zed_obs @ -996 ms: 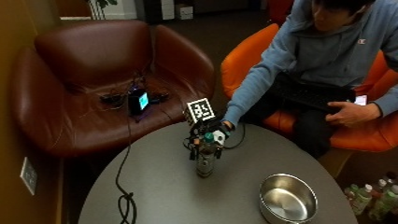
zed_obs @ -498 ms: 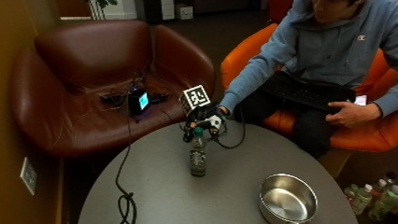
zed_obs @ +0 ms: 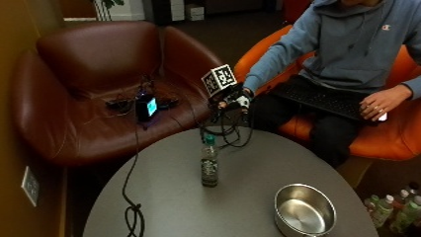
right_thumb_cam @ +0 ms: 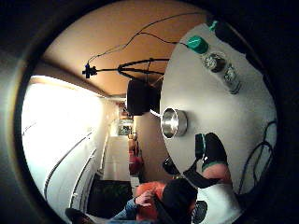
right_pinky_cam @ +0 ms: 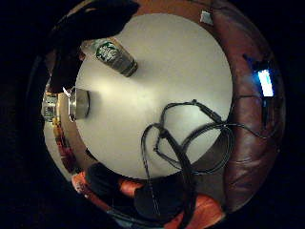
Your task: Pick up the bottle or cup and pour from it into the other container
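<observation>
Now bottle (zed_obs: 209, 165) upright on table (zed_obs: 171, 197), apart from hand (zed_obs: 234, 101).

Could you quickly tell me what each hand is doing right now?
Gloved right hand: above the table edge, holding nothing; open or curled cannot be told.
Bare left hand: resting on the lap, away from the bottle.

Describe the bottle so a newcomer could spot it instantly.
On the round grey table, look near the middle, on the side toward the brown armchair. The bottle stands upright there, apart from the steel bowl; it is slim, with a green cap and a dark label.
</observation>
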### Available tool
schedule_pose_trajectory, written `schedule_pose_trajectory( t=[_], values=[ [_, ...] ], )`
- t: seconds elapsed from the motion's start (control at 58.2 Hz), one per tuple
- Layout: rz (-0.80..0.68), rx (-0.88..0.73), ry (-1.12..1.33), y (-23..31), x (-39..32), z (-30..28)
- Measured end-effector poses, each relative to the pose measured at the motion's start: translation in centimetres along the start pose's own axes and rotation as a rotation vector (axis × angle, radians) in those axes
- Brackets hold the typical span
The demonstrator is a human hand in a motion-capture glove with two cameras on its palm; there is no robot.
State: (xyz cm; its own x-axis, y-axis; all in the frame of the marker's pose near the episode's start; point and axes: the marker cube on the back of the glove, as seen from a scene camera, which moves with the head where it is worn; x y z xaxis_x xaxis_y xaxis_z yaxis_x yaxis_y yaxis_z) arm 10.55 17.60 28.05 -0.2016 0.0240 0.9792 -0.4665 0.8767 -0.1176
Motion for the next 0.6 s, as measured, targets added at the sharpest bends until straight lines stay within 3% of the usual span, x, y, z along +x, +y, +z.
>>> schedule_pose_trajectory(
  t=[0.601],
  values=[
    [-0.059, 0.005, 0.058, 1.5, -3.1, -1.3]
  ],
)
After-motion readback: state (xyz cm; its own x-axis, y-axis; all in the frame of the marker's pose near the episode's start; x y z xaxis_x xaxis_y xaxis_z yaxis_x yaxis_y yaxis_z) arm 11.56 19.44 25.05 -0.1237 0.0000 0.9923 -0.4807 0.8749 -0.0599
